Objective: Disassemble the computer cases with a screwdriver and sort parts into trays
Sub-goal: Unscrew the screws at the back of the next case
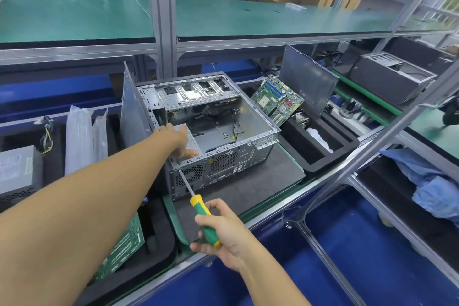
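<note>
I am looking at two bare hands, the left hand (177, 140) and the right hand (221, 233), both showing uncovered from the fingertips back past the wrists. Behind each hand a bare forearm is extending to the edge of my feed, with the left forearm (87, 206) filling far more of it than the right forearm (268, 278). Any finer marks are reading too small for me.
</note>
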